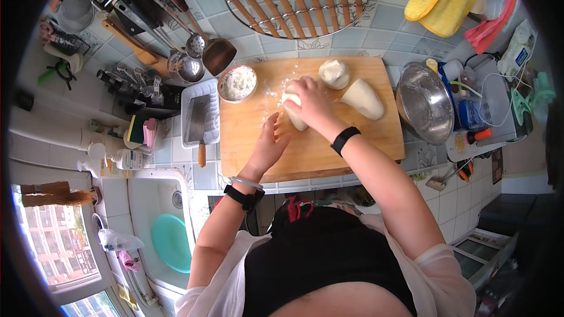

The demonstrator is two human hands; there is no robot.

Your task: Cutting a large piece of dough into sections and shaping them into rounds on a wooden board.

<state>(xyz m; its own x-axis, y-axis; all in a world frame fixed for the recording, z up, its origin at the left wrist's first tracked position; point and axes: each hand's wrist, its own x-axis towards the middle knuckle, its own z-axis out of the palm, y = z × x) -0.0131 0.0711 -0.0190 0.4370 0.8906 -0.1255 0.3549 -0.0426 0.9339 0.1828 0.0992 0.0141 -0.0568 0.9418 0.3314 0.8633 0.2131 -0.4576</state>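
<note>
On a wooden board [246, 141] lies a piece of white dough [296, 114], and my right hand [309, 101] is closed around its upper part. My left hand [269, 145] is held to the left of that dough, fingers apart, with nothing in it. A rounded dough lump [334, 74] and a longer, cut dough piece [363, 99] sit to the right of my right hand. Loose flour is scattered on the board near the dough. A bowl of white flour [238, 83] stands at the board's upper left corner.
A cleaver [197, 119] lies in a white plastic tray [187, 141] left of the board. A metal basin [425, 103] stands at the right. Ladles and a spatula [219, 56] hang behind. The sink [145, 193] holds a turquoise basin [172, 243].
</note>
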